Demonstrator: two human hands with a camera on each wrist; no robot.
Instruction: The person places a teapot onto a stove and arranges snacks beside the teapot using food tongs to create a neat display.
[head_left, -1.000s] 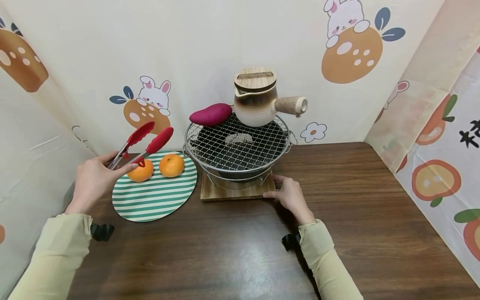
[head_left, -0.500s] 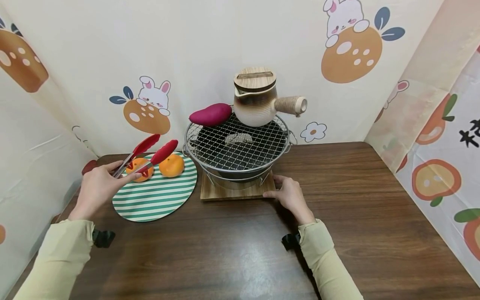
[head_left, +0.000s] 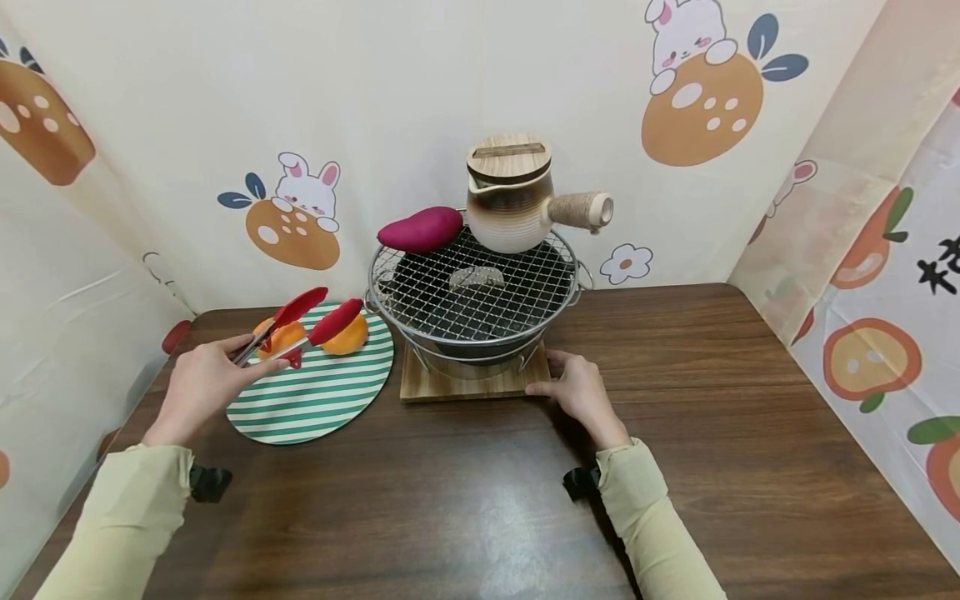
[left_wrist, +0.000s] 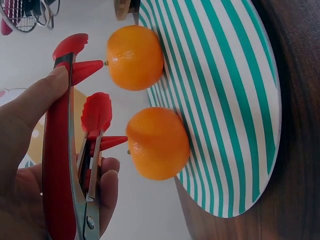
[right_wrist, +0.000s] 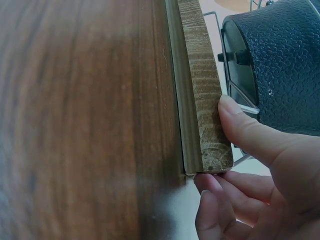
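**Tongs (left_wrist: 60, 150) sinking with the left hand (head_left: 204, 387) while the right hand (head_left: 581, 392) is holding its place**

Compared with half a second earlier, the left hand is sitting lower and a little farther right, and the red heads are overlapping more of the fruit in the head view.

Beneath both hands, the wood-grain table (head_left: 465, 508) is stretching out. The grill (head_left: 450, 312) is standing ahead and to the left of the right hand. The striped mat (head_left: 322, 408) is lying just ahead and to the right of the left hand. Under the grill, the wooden board (head_left: 435, 385) is having its near right corner pinched between the right thumb and fingers. The lidded pot (head_left: 510, 221) is sitting on the rack, well ahead of the right hand. The left hand is clamping the tongs, its thumb along one red handle, fingers curling round the other side; the arms are standing apart, gripping no fruit.

Ahead and to the right of the left hand, the purple sweet potato (head_left: 422, 230) is resting on the rack. Smallest, the left orange (left_wrist: 158, 143) and right orange (left_wrist: 135, 57) are sitting on the mat, just beyond the left fingers; whether the tongs are touching either is hard to tell.

Judging the step, bringing the heads down astride one orange, below its widest part, is likely worth doing before squeezing gently; a high pinch could be sending it rolling.
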